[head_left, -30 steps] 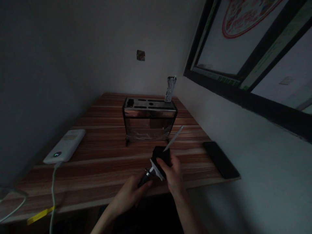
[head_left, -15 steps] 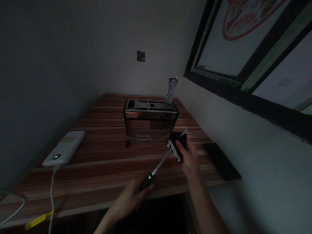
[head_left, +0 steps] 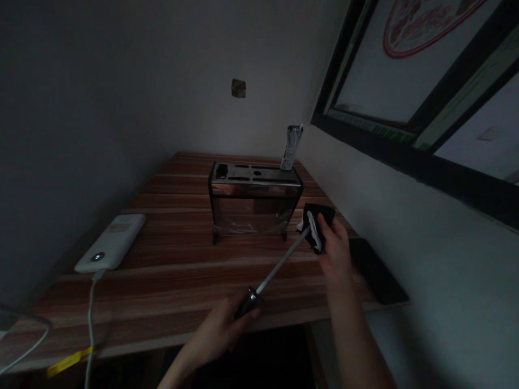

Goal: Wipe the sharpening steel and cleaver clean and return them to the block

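Observation:
My left hand (head_left: 221, 329) is closed round the dark handle of a long steel rod (head_left: 279, 265) that slants up and to the right over the wooden table (head_left: 174, 275). A black cloth with a white edge (head_left: 318, 224) is pinched in my right hand (head_left: 336, 246) and wrapped over the rod's far tip. Just behind the rod stands a metal knife block with slots on top (head_left: 253, 202), its slots empty.
A white power bank (head_left: 111, 243) with a cable (head_left: 90, 319) lies at the table's left. A black phone (head_left: 377, 270) rests near the right edge by the wall. A small silver packet (head_left: 292, 147) leans in the far corner. A dark-framed picture hangs on the right.
My right hand slid the cloth along the rod from near the handle out to the tip. The left hand kept its hold on the handle.

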The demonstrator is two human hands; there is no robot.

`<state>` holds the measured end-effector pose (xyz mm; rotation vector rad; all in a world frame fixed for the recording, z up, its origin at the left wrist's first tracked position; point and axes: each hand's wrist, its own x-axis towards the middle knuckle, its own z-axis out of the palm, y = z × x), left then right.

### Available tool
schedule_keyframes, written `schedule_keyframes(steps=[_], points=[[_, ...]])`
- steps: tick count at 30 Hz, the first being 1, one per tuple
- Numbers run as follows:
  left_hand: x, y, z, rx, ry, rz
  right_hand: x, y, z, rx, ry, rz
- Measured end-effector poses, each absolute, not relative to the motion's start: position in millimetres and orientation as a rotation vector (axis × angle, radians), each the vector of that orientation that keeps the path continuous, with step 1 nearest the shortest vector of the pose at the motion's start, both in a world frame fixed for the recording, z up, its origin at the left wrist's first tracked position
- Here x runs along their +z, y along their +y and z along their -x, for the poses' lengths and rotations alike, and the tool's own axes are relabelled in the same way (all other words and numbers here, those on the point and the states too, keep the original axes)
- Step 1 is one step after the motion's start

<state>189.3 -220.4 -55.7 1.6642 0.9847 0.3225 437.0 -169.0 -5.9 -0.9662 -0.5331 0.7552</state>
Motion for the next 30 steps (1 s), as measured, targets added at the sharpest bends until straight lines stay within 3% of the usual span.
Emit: schedule_keyframes(steps=[11, 20, 30], points=[[-57.8, -219.4, -187.0, 0.336, 0.989, -1.733, -20.9, -171.6, -422.4, 0.719, -0.434, 0.962], [-61.4, -220.3, -189.8, 0.326, 0.994, -1.58, -45.7, -206.1, -368.6, 1.016, -0.607, 1.099], [-68.6, -220.8, -189.4, 0.381, 0.954, -1.63, -76.4, -245.8, -327.1, 1.047, -0.702, 1.221]])
